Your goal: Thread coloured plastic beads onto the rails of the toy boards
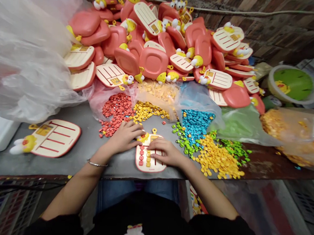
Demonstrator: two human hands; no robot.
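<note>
A cream board with a red rim, dark red slots and a yellow character head lies on the table before me. Red beads line its leftmost slot, and yellow beads sit in the one beside it. My left hand rests at the board's upper left, fingers stretched and thumb apart, partly covering the head. Over the upper right of the board lies my right hand, its fingertips by the top of the yellow row and its thumb spread below. Neither hand visibly grips a bead. The right fingers hide part of the slots.
Loose red beads, blue beads, green beads and yellow pieces spill from plastic bags. Another slotted board lies at left. Behind rises a heap of similar boards. A large clear bag bulges at far left.
</note>
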